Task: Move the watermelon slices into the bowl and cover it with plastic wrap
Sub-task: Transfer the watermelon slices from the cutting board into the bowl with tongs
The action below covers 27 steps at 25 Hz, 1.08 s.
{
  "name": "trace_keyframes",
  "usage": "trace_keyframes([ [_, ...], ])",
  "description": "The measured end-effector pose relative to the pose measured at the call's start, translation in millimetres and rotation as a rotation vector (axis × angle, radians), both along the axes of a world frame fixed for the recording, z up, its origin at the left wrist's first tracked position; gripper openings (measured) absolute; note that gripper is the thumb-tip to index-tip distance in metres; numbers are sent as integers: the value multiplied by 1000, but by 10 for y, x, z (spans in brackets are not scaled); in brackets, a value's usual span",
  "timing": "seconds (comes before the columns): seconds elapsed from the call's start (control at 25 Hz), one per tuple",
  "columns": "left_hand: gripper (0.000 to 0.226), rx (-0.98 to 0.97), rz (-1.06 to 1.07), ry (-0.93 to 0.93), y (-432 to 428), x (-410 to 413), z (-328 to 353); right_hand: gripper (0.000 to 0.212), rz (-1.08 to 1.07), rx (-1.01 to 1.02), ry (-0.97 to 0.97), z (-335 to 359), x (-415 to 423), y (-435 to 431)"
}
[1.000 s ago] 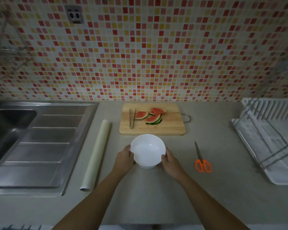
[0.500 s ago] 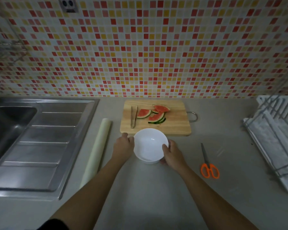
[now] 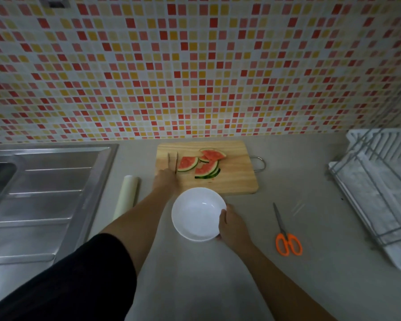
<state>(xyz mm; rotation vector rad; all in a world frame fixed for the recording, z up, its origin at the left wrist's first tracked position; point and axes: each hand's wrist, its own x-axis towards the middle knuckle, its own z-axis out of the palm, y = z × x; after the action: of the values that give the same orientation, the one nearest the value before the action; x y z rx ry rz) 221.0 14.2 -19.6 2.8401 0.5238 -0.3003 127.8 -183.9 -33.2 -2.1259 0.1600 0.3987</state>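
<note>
Several watermelon slices [image 3: 204, 166] lie in a loose pile on a wooden cutting board [image 3: 236, 179] by the tiled wall. Metal tongs [image 3: 172, 159] rest on the board's left side. My left hand [image 3: 166, 183] is over the near end of the tongs, and its fingers are hidden under the hand. Just in front of the board stands a white bowl [image 3: 195, 214] with nothing in it. My right hand [image 3: 232, 224] grips its right rim, thumb on the edge. A roll of plastic wrap [image 3: 126, 195] lies on the counter left of my left forearm.
A steel sink with a drainboard [image 3: 33, 193] fills the left side. Orange-handled scissors [image 3: 285, 232] lie right of the bowl. A white dish rack [image 3: 380, 193] stands at the right edge. Bare grey counter runs along the front.
My left hand has let go of the bowl's left side and moved forward onto the board, to the tongs. The right hand stays on the bowl. The camera has moved closer.
</note>
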Motion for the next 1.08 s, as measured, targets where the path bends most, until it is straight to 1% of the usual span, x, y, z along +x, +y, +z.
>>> trace_keyframes([
  [0.04,43,4,-5,-13,10,27,-23,31,5,-11,-9,3,7,-4],
  [0.12,45,-57,30,-35,88,60,-9,32,16,-36,-25,-1,23,-8],
  [0.16,41,-160,77,-51,157,78,12,32,17,-44,-32,-7,27,-8],
  [0.2,38,-345,163,-89,224,89,22,32,15,-49,-37,-13,30,-10],
  [0.28,42,-820,344,-156,340,70,62,31,14,-55,-45,-28,31,-2],
  [0.32,40,-966,384,-160,402,52,85,31,16,-60,-50,-37,30,2],
  [0.36,37,-1026,399,-152,460,35,99,31,19,-65,-54,-45,29,5],
  [0.4,33,-1010,393,-135,513,14,127,31,22,-66,-56,-47,29,7],
  [0.44,31,-903,349,-131,565,-5,147,32,24,-66,-54,-45,30,9],
  [0.52,34,-522,158,-132,680,-58,162,32,25,-64,-45,-37,33,14],
  [0.56,36,-368,86,-128,734,-75,164,32,23,-61,-41,-37,33,14],
  [0.6,39,-268,45,-115,769,-88,179,33,21,-61,-38,-37,33,13],
  [0.68,46,-161,14,-42,818,-74,210,33,19,-69,-34,-38,37,14],
  [0.76,55,-124,9,38,816,-23,231,34,24,-78,-38,-34,34,18],
  [0.84,58,-145,18,74,782,54,227,34,23,-74,-44,-27,27,21],
  [0.96,59,-302,103,82,712,168,175,31,6,-55,-39,-24,18,19],
  [1.08,46,-440,185,60,659,232,124,29,3,-59,-34,-22,15,19],
])
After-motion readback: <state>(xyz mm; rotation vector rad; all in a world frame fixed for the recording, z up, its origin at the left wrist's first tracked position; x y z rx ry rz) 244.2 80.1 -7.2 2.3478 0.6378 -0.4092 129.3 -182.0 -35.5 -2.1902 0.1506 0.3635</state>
